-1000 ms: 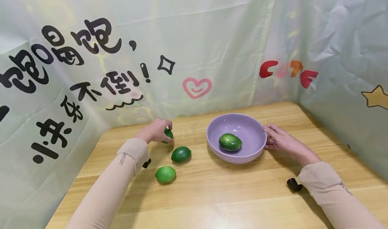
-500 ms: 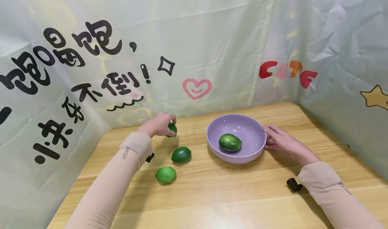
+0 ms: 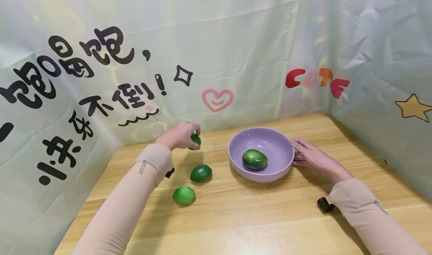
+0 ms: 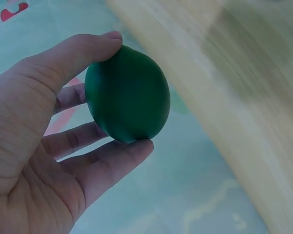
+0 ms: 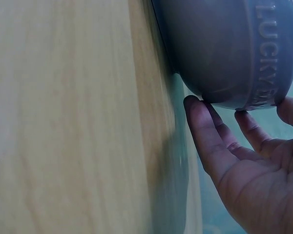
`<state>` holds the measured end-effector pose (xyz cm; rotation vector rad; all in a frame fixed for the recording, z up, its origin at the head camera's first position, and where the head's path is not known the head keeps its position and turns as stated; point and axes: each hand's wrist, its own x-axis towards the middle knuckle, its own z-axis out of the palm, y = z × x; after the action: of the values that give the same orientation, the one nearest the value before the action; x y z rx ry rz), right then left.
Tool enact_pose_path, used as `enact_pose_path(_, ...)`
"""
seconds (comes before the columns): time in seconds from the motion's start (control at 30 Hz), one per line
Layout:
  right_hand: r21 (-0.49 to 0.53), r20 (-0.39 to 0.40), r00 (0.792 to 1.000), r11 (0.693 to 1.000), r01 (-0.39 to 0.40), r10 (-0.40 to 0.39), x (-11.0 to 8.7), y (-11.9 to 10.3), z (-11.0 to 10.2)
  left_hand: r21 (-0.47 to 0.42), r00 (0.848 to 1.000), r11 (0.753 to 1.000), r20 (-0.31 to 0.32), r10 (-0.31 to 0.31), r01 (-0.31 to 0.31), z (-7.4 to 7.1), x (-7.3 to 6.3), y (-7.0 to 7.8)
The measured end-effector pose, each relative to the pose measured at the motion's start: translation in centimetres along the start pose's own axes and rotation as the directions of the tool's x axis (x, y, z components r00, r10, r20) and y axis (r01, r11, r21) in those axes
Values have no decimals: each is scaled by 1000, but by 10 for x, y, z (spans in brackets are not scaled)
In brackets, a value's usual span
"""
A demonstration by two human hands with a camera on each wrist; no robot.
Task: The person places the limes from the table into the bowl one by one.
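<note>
My left hand (image 3: 180,135) pinches a dark green lime (image 4: 129,95) between thumb and fingertips, raised over the back of the table. In the head view, part of that lime is hidden by the hand. A second dark green lime (image 3: 201,173) and a brighter one (image 3: 183,195) lie on the wood nearer the front. To their right stands a purple bowl (image 3: 261,177) with a glossy green fruit (image 3: 254,159) inside. My right hand (image 3: 312,156) touches the bowl's right side, its fingertips resting against the outer wall, as the right wrist view shows.
The wooden table (image 3: 236,225) runs back to a pale printed cloth (image 3: 249,52) hung behind and along both sides. A black wrist camera (image 3: 325,205) sticks out beneath the right cuff.
My left hand has lifted the dark lime and carried it slightly right and toward the back. The right hand has stayed at the bowl. The head view has shifted slightly.
</note>
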<state>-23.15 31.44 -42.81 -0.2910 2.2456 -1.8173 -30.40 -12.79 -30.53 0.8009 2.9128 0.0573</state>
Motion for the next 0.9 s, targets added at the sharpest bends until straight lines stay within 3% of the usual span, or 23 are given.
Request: enact_pose_path(0.9, 0, 12, 1000, 1000, 14, -14, -3, -2, 0, 37, 994, 994, 0, 106, -105, -26, 24, 56)
